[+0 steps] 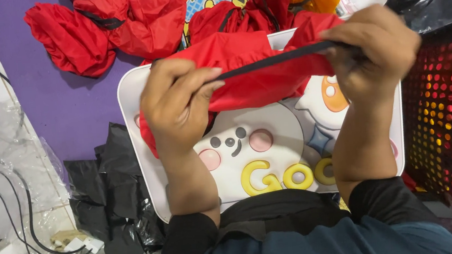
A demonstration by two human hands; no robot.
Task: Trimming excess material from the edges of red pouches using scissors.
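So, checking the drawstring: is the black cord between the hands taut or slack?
Taut: the black cord runs straight between the left hand and the right hand, over bunched red fabric.

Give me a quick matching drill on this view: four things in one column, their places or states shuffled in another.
1. black strap
2. black perforated basket
3. white tray
4. crumpled black plastic

A. at the right edge
B. on the floor, left of the tray
C. under the forearms
D. stretched between left hand and right hand

Pairs: 1-D, 2-A, 3-C, 4-B
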